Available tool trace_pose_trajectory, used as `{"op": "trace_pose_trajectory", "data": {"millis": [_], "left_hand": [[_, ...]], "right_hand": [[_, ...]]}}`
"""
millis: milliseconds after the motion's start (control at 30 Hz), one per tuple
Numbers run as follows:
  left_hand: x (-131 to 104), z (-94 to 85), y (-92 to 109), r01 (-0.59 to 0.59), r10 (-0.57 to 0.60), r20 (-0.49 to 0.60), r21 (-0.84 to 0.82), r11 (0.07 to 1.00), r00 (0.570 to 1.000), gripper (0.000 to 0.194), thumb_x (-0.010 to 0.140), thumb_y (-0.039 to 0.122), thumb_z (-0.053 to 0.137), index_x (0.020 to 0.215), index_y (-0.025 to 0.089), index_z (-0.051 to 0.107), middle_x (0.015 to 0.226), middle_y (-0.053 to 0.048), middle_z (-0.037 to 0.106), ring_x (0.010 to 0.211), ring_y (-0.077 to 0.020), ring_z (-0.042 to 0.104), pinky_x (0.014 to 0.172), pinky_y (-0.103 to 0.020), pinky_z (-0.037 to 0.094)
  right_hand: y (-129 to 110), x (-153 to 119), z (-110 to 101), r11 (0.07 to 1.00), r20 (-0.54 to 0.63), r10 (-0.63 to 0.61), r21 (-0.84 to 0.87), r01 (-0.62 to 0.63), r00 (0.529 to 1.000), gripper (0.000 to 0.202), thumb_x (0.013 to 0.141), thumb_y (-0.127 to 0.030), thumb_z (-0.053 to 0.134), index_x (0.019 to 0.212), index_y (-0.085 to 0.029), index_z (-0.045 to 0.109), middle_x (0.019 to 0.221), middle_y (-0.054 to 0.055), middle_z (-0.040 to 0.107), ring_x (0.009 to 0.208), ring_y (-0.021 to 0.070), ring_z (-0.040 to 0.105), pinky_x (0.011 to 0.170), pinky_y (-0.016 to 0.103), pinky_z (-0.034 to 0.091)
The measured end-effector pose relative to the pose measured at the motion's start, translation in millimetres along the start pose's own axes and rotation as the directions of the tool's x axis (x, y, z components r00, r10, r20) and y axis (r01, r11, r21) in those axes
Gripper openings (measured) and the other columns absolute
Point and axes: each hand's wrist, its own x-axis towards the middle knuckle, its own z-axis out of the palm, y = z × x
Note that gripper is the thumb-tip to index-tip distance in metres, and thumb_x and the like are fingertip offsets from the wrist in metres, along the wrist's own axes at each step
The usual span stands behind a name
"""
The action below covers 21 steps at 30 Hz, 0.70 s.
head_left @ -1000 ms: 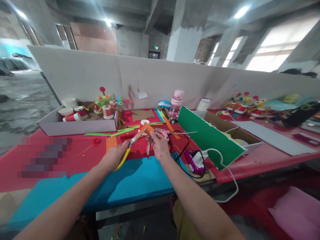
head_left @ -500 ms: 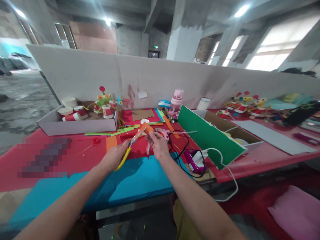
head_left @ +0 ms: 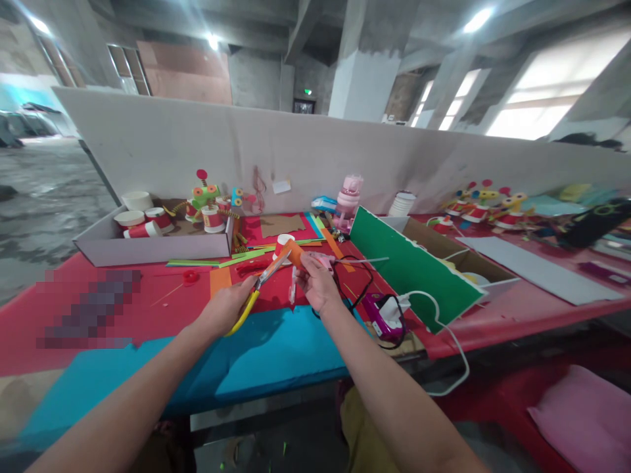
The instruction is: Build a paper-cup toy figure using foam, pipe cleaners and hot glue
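Orange paper (head_left: 296, 253): I have it raised over the red tabletop (head_left: 175, 315), about mid-view, its left part meeting the scissor blades.
Scissors (head_left: 267, 274): blades slant up and away to the right; from my feed I can't tell whether they are biting through.
Left hand (head_left: 229, 309): closed on the scissors' yellow handles.
Right hand (head_left: 315, 282): I'm gripping the orange paper by its right end, between thumb and fingers.
White cup (head_left: 284, 241): just behind the orange paper, partly covered by it.
Pink glue gun (head_left: 326, 261): lying just beyond my right hand, partly hidden.
Blue sheet (head_left: 276, 355): spread along the near edge, below my forearms.
Purple power strip (head_left: 374, 323): right of my right forearm, a white plug (head_left: 393, 310) in it.
Green-sided box (head_left: 414, 269): open, behind the power strip.
Grey tray (head_left: 158, 253): at the left, holding paper cups (head_left: 144, 230) and a green figure (head_left: 207, 195).
Pink bottle (head_left: 348, 200): at the back, near the pale partition (head_left: 296, 151).
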Motion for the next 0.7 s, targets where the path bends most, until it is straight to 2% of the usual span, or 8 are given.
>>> {"op": "trace_pose_trajectory", "data": {"millis": [133,267,467,700], "left_hand": [[-2.7,-4.0,4.2,-0.003,0.003,0.018,-0.002,1.0,1.0,0.044,0.092,0.029,0.035,0.133,0.016,0.039,0.086,-0.01,0.067,0.078,-0.0266,0.067,0.061,-0.027,0.042],[-2.6,-3.2,5.1,-0.01,0.01,0.001,0.004,1.0,1.0,0.045,0.092,0.031,0.033,0.135,0.016,0.038,0.087,-0.011,0.067,0.08,-0.0277,0.068,0.062,-0.028,0.043],[0.4,-2.4,5.9,0.052,-0.054,0.04,0.05,0.997,0.998,0.048,0.093,0.034,0.035,0.138,0.018,0.034,0.086,-0.01,0.068,0.079,-0.0276,0.068,0.064,-0.029,0.046],[1.7,-1.0,7.4,0.06,-0.062,0.033,0.064,0.996,0.998,0.045,0.094,0.031,0.031,0.137,0.017,0.036,0.086,-0.011,0.067,0.08,-0.0295,0.068,0.064,-0.031,0.046]], "right_hand": [[0.1,-0.4,1.3,0.999,0.008,-0.05,0.012,0.05,0.999,0.024,0.061,-0.023,0.085,0.073,-0.017,0.065,0.056,-0.006,0.064,0.05,0.0074,0.061,0.051,0.016,0.053],[3.0,-1.7,3.1,0.997,0.031,-0.074,0.016,0.074,0.997,0.026,0.057,-0.024,0.087,0.069,-0.017,0.065,0.058,-0.005,0.066,0.053,0.0084,0.063,0.054,0.018,0.055],[6.9,-4.1,5.4,0.999,0.039,-0.053,-0.006,0.053,0.998,0.028,0.056,-0.027,0.087,0.068,-0.017,0.064,0.057,-0.005,0.065,0.053,0.0091,0.063,0.056,0.02,0.057],[6.6,-4.5,6.0,0.998,0.047,-0.064,-0.009,0.065,0.997,0.026,0.057,-0.027,0.087,0.067,-0.017,0.064,0.058,-0.005,0.066,0.054,0.0082,0.063,0.057,0.018,0.057]]}}
